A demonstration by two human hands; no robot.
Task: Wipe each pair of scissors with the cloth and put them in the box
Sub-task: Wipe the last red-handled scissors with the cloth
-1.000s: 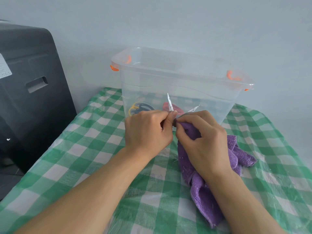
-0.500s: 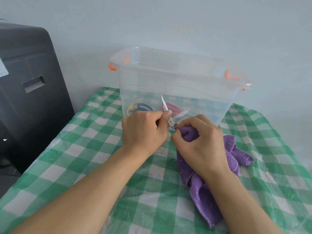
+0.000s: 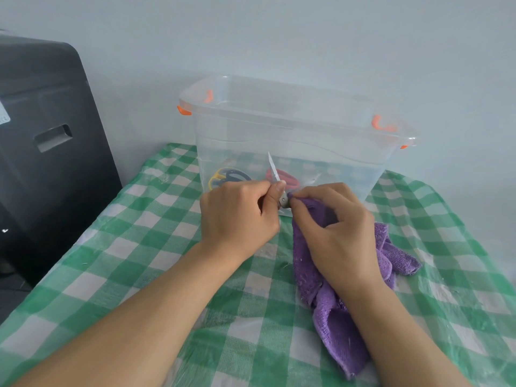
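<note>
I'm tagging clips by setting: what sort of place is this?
Probably a home or small office corner, not a workshop: a table under a green checked cloth, pushed against a plain wall, with a clear plastic box and a dark machine beside it.

No legible text, brand, number or sign anywhere in view. White label (image 3: 4,116) on front of black appliance (image 3: 50,141), at far left beyond table's left edge; cut off by frame, print too small and blurred to read. Clear box (image 3: 293,141) at table's far edge: no marking made out on walls or rim. Orange latches (image 3: 381,124) plain. Green checked tablecloth (image 3: 139,247): pattern only, no lettering.
</note>
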